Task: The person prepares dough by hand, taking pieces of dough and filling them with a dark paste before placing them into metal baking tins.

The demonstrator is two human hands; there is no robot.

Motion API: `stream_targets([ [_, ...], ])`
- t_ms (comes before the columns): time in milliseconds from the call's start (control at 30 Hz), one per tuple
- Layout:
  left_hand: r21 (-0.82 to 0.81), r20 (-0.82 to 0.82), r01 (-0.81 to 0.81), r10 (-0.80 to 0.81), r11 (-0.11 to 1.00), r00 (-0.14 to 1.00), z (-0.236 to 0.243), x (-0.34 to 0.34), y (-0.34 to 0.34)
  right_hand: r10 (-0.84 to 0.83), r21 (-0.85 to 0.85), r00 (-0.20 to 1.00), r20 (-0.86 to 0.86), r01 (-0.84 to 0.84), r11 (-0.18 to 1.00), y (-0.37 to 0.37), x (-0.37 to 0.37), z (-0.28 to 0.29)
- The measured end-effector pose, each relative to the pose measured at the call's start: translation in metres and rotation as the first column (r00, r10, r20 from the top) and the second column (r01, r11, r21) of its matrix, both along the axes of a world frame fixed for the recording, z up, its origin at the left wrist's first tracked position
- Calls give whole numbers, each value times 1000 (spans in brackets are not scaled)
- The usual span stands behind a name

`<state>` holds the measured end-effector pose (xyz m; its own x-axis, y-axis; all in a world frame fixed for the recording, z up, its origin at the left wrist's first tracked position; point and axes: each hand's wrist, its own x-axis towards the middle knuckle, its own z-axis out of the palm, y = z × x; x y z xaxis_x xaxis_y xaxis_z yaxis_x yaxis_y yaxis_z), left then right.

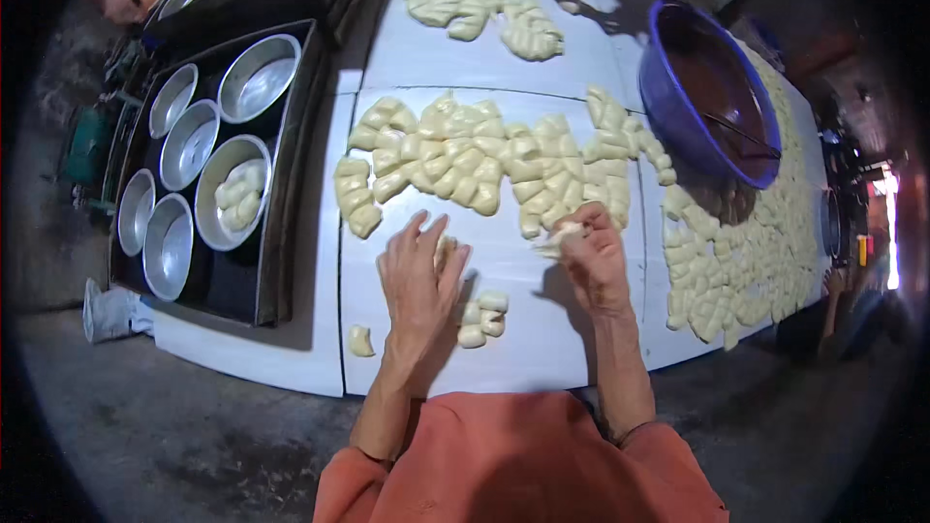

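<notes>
Pinching a soft, cream-coloured dough piece (557,244) in the right grip (596,257), at three o'clock over the flat white bench (528,356).
Curving the left grip (417,276) over another pale dough piece (446,248), toward eight o'clock; cannot tell whether clasped. Showing small rounded dough lumps (471,315) at six.

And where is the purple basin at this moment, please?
In the head view, the purple basin is at the upper right of the white table, beside the wide spread of dough pieces.
</notes>
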<state>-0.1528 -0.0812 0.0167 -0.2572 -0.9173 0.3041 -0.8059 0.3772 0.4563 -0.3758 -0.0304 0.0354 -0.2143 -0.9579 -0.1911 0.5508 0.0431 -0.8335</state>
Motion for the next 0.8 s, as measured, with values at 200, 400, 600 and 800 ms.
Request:
stream_targets([
  [200,626,-780,647,350,435,519,14,-56,3,125,0,966,-225,-129,992,11,18,25],
  [400,505,-863,623,361,597,353,0,-87,20,-26,44,880,-473,53,998,23,-9,13],
  [600,148,-949,487,-15,861,315,29,-143,18,-164,21,936,-312,180,984,29,-23,21],
  [800,-98,-994,588,-101,803,-28,16,-217,34,-180,-110,940,290,220,969,29,-51,52],
])
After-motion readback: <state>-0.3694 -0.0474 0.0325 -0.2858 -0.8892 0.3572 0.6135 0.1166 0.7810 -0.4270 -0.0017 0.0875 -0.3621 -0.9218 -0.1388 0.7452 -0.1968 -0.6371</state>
